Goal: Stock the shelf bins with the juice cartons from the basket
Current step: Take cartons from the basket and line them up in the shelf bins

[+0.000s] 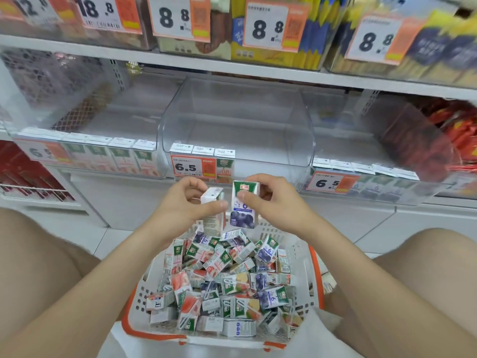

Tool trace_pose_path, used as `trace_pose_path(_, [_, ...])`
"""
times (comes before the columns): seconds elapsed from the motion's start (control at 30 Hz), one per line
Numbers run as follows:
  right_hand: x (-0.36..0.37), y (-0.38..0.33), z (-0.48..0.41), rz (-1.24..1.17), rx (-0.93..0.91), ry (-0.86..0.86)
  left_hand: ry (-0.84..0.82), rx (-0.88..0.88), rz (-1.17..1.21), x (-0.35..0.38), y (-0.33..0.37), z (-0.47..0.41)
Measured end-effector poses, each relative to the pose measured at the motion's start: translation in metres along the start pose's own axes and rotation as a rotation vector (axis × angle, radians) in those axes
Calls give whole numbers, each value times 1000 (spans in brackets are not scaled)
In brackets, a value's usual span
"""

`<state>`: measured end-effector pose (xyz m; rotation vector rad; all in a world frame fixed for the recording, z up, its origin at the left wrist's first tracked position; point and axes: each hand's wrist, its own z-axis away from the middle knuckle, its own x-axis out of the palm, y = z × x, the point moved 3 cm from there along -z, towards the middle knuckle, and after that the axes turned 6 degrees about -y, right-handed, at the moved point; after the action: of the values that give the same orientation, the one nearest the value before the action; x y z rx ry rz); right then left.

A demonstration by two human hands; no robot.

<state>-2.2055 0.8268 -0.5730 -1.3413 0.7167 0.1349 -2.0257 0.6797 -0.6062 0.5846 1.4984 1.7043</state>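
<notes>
I see both forearms bare to the frame edge, no sleeves. Left hand (pixel 184 202) and right hand (pixel 277 196): no rings, watch or gloves; fingers (pixel 247 195) bare, nails short and unpainted. Both thighs bare. White garment (pixel 320 332) at the lap.

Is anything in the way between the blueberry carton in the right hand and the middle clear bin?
Nothing visible. The blueberry carton, held by the right hand, sits just below the middle bin, whose open top is unobstructed.

Shop aisle: price tags (pixel 193 166) on clear shelf bins (pixel 237 120), stocked shelves.
</notes>
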Motion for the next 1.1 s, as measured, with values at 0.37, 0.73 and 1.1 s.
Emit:
trace_pose_path(0.37, [-65, -30, 22, 282, -68, 307, 103, 301, -101, 65, 63, -9])
trace_pose_path(0.73, [-241, 60, 55, 522, 38, 698, -81, 629, -669, 182, 109, -34])
trace_pose_path(1.1, [-317, 139, 81, 921, 310, 548, -194, 724, -815, 290, 113, -61])
